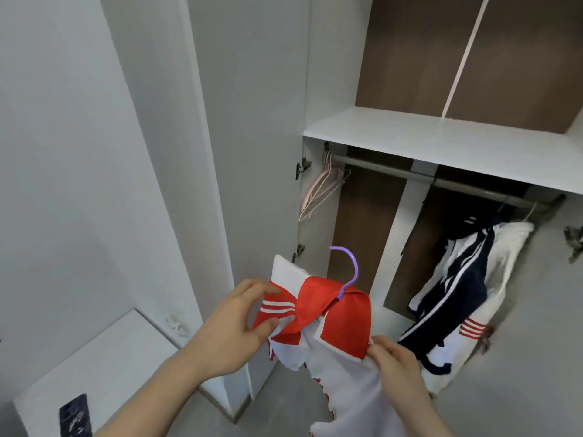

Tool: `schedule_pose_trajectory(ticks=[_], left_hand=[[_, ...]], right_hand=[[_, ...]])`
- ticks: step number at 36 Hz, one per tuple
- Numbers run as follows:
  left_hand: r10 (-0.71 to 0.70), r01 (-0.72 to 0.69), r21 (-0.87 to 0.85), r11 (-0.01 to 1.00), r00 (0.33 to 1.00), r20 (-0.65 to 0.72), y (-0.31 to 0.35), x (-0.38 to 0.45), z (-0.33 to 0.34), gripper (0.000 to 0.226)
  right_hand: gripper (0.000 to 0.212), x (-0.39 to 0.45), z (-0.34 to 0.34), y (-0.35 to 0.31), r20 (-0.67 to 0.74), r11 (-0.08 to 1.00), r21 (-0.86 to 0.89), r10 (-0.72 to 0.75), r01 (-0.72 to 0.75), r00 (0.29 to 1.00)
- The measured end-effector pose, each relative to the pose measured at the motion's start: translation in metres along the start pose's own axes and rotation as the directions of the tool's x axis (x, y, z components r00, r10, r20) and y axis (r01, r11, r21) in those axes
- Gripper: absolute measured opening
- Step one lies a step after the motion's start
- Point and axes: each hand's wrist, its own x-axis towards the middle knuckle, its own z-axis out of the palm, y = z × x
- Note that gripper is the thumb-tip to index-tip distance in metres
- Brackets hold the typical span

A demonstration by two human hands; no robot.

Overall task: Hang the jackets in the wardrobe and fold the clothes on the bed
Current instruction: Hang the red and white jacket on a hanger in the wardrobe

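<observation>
The red and white jacket (328, 329) is in front of the open wardrobe (441, 130), low and near the person, and the purple hanger (348, 272) is already inside its neck, with only the hook showing above the red collar. The left hand (233, 323) pinches the striped shoulder between thumb and fingers, and the right hand (394, 364) has its fingers curled on the white front edge under the red panel. I think the step now is to seat the jacket properly on the hanger before lifting it. To do it well, both shoulders should be pulled evenly over the hanger arms, so the collar sits centred under the hook. After that, one hand can take the hook and bring it up to the rail (394, 167); there is free rail between the empty hangers (321, 187) at the left end and the hung jackets (463, 288) on the right
</observation>
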Motion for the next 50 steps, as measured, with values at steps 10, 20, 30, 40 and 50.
schedule_pose_trajectory(ticks=[10,20,30,40,50], left_hand=[[0.218,-0.217,-0.02,0.976,0.974,0.064,0.003,0.161,-0.007,0.039],[0.419,-0.414,-0.18,0.892,0.908,-0.008,0.041,0.307,0.001,0.037],[0.532,-0.526,-0.2,0.827,0.847,-0.026,0.108,0.421,0.016,0.036],[0.558,-0.566,0.129,0.814,0.824,0.096,0.164,0.524,0.051,0.045],[0.332,-0.402,0.252,0.88,0.901,0.279,0.168,0.602,0.086,0.066]], right_hand=[[0.036,0.049,-0.012,-0.027,-0.25,0.993,0.116,0.058,-0.029,0.967],[0.025,0.073,0.0,-0.05,-0.428,0.99,0.14,0.089,-0.031,0.899],[0.022,0.065,-0.05,-0.054,-0.54,0.977,0.212,0.151,-0.039,0.828],[0.018,0.086,-0.145,-0.046,-0.455,0.968,0.214,0.219,-0.133,0.863],[0.023,0.168,-0.187,-0.02,-0.505,0.967,0.191,0.242,-0.166,0.829]])
